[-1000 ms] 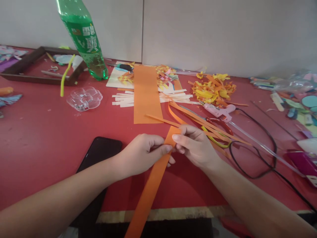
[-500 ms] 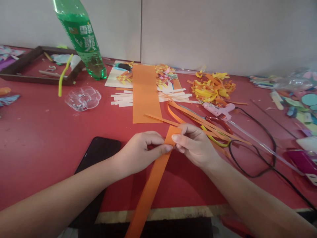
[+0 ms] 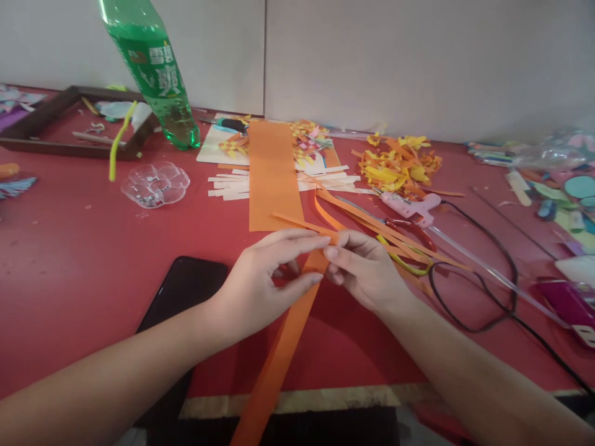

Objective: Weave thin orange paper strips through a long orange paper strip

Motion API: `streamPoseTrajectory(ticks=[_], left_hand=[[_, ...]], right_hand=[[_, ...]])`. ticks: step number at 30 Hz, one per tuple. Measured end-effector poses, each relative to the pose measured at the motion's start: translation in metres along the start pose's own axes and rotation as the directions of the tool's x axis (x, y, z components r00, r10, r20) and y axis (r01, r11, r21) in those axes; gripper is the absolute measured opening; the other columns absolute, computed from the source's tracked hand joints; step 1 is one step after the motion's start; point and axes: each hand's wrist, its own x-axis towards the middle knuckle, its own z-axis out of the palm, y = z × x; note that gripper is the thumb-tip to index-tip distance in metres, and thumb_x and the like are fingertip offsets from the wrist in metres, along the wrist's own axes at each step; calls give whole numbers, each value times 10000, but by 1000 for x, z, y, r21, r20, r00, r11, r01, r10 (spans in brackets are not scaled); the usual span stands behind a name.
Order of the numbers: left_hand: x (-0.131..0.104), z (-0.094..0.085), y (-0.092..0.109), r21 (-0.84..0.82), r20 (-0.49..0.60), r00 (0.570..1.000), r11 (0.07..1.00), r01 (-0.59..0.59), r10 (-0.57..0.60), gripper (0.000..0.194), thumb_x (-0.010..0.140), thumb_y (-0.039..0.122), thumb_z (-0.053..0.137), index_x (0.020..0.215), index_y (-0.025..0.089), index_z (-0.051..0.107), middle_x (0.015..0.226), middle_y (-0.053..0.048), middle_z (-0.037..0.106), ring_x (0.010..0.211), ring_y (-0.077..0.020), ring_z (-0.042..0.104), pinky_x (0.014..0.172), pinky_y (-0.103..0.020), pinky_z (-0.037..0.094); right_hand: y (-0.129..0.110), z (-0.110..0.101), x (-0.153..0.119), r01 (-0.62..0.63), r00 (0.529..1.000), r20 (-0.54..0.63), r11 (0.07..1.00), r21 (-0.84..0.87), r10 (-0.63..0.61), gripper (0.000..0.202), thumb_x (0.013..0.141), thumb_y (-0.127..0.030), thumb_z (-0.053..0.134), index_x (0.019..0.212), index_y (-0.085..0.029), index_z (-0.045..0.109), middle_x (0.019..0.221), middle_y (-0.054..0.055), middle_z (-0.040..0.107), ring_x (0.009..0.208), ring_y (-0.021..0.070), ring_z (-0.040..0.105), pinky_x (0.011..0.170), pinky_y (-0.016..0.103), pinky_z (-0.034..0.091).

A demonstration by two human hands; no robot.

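One orange strip (image 3: pixel 292 328) in tight right grip (image 3: pixel 372 271), left grip (image 3: pixel 255 285) half-open over it.

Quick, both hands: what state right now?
Left hand: partly open at the orange paper strip; whether it grips cannot be told.
Right hand: closed, pinching the orange paper strip near its upper end.

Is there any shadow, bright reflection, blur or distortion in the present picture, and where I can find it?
Head view: soft shadow on the red table below the right hand; head view: glints at the base of the green bottle, whose lean may be lens distortion; head view: colored pieces at right look soft.
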Motion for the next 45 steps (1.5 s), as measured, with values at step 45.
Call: streamPoseTrajectory(ticks=[45], left_hand=[[14,-5,-7,-679,-138,873,686,261,-468,530,752,225,807,1235,258,591,839,45,642,697,-99,658,692,-247,567]], right_hand=[[-4,-6,-2,75,997,26,941,-330,-70,161,778,-252,721,665,-195,621,590,-58,490,536,80,393,528,241,327]])
